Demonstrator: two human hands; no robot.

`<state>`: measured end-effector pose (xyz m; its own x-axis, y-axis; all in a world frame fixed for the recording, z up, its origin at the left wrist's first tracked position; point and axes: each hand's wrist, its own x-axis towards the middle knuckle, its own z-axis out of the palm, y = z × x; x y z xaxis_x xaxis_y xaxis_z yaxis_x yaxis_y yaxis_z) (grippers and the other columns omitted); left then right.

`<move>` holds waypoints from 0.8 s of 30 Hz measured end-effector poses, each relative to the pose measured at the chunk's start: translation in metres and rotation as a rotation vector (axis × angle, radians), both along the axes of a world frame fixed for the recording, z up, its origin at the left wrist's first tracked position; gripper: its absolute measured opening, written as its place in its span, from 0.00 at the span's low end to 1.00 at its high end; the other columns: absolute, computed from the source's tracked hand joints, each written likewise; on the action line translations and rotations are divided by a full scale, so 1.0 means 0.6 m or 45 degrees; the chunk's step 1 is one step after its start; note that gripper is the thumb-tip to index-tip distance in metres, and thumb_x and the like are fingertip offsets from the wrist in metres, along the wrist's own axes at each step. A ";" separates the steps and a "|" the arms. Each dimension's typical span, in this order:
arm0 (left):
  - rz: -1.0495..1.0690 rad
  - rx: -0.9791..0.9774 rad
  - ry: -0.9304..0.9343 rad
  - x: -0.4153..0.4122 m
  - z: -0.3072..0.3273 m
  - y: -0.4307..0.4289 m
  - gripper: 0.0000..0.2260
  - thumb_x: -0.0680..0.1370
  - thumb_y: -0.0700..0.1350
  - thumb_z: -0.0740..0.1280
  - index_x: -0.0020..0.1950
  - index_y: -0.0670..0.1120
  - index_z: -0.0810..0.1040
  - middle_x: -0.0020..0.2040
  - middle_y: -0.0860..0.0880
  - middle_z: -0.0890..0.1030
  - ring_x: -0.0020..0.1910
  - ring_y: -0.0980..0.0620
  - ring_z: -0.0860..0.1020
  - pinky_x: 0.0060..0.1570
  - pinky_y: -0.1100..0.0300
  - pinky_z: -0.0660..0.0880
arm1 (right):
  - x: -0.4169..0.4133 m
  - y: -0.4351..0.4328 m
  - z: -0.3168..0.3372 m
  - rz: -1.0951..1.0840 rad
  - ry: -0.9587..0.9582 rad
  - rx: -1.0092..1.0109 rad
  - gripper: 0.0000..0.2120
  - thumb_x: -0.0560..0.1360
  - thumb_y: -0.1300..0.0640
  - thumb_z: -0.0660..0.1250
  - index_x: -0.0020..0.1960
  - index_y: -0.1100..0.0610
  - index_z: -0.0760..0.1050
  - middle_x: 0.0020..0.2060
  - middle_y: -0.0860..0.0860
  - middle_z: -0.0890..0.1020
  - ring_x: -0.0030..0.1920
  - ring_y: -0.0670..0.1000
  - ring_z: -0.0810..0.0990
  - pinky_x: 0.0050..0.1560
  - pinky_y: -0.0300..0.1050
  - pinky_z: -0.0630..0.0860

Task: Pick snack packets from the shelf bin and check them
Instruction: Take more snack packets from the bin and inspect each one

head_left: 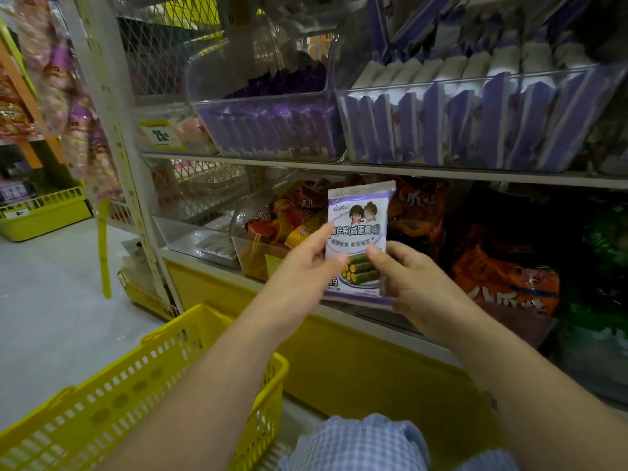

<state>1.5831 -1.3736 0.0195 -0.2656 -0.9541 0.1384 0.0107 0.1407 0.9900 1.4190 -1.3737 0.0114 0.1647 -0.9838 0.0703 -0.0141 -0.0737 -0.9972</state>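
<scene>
- The snack packet point(359, 229) is a flat, glossy film rectangle with a crimped top edge. It stands upright at the centre of the frame, in front of the lower shelf's goods.
- Its face is white with purple bands. It carries two cartoon figures near the top, lines of printed characters in the middle, and a picture of green rolls with yellow cores at the bottom.
- The left grip point(306, 266) pinches the packet's left side, thumb on the front face.
- The right grip point(418, 287) holds the lower right corner, thumb on the front and fingers curled behind.
- One packet is held, in two hands.
- In the upper half of the frame, two clear, hard plastic bins sit side by side on a pale metal shelf point(407, 171).
- The left bin point(200, 79) holds rows of purple packets. The right bin point(475, 80) holds purple-and-white packets standing on edge.
- Below the shelf, a third clear bin point(244, 256) holds crinkled orange and red wrappers.
- To the right lie soft orange bags point(503, 283) with large characters.
- A yellow basket point(153, 375) of slotted, rigid plastic fills the lower left. A second yellow basket point(44, 215) sits at the left edge.
- Blue-and-white checked cloth point(356, 443) shows at the bottom centre.
</scene>
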 end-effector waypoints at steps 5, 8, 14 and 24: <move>-0.179 0.145 0.255 -0.021 0.009 0.009 0.24 0.78 0.49 0.62 0.74 0.52 0.65 0.59 0.47 0.83 0.57 0.49 0.82 0.57 0.48 0.78 | 0.010 0.004 -0.008 0.216 -0.080 -0.052 0.19 0.80 0.41 0.55 0.69 0.39 0.69 0.62 0.48 0.80 0.60 0.48 0.80 0.54 0.45 0.80; -0.190 0.168 0.302 -0.016 0.005 0.005 0.20 0.83 0.42 0.58 0.75 0.49 0.65 0.64 0.44 0.80 0.60 0.44 0.80 0.58 0.47 0.78 | 0.006 -0.005 -0.010 0.136 -0.154 -0.034 0.19 0.81 0.55 0.59 0.71 0.43 0.66 0.59 0.49 0.82 0.53 0.48 0.84 0.45 0.42 0.82; -0.377 0.175 0.304 0.007 0.000 0.000 0.20 0.81 0.37 0.58 0.72 0.50 0.67 0.63 0.45 0.80 0.60 0.44 0.80 0.52 0.51 0.80 | -0.009 -0.010 -0.006 0.061 -0.325 0.005 0.31 0.72 0.60 0.70 0.71 0.47 0.64 0.56 0.52 0.83 0.51 0.54 0.85 0.47 0.53 0.83; 0.176 -0.439 -0.285 0.033 0.017 -0.028 0.32 0.75 0.43 0.73 0.72 0.64 0.64 0.69 0.56 0.70 0.63 0.57 0.75 0.56 0.56 0.78 | -0.001 0.009 -0.004 -0.078 0.378 -0.563 0.27 0.73 0.63 0.71 0.56 0.32 0.69 0.46 0.35 0.79 0.49 0.34 0.78 0.41 0.31 0.78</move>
<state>1.6028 -1.3901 0.0299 -0.1981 -0.8909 0.4087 -0.2410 0.4484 0.8607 1.4186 -1.3684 0.0093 0.1838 -0.8794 0.4392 -0.3081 -0.4758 -0.8238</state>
